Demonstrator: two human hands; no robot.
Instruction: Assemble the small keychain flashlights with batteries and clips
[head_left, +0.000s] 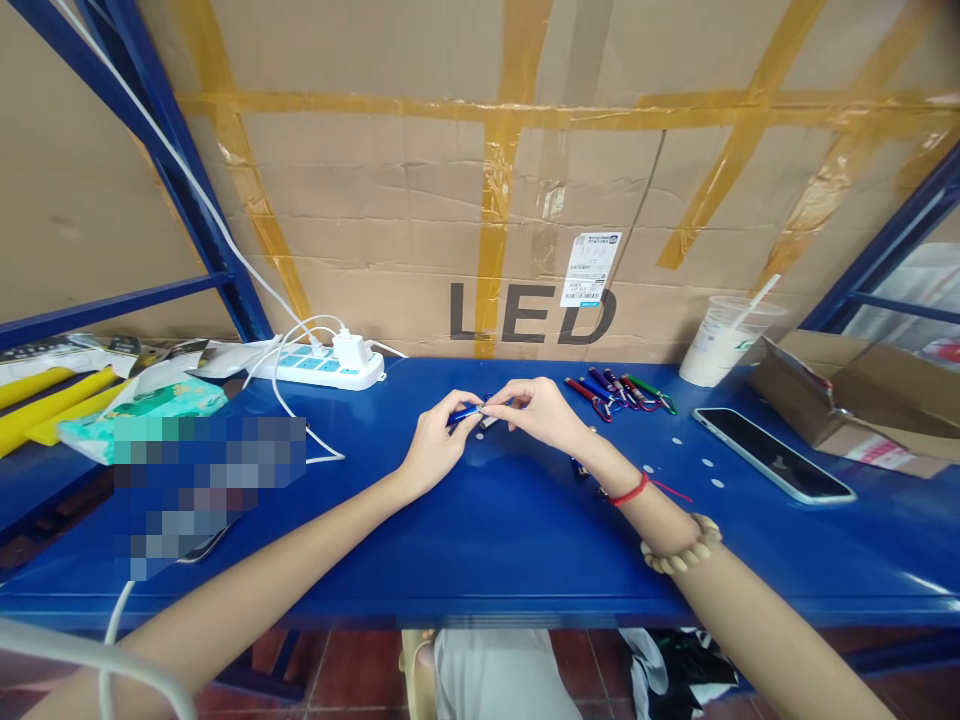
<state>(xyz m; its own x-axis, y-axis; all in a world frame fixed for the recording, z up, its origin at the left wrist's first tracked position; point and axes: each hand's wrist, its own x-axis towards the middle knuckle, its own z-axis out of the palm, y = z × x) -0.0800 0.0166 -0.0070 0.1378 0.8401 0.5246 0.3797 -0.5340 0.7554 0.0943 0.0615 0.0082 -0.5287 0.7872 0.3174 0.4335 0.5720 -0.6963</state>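
My left hand (435, 442) is closed around a small blue metal tube (463, 413), which looks like a keychain penlight. The thumb and fingertips of my right hand (546, 412) pinch the tube's silver right end, so both hands meet over the blue table (480, 540). Under the right fingers a silver and dark piece (489, 422) partly shows; its kind is unclear. Beyond my right hand lies a pile of similar tubes (619, 390) in red, blue, purple and green, with clips attached. A few small dark pieces (579, 467) sit beside my right wrist, partly hidden.
A white power strip (322, 368) with plugged-in cables stands at the back left, near a green plastic packet (146, 405). Toward the right are a phone (772, 455), a plastic cup with straw (712, 345) and an open carton (870, 400). A large cardboard box (390, 230) forms the back.
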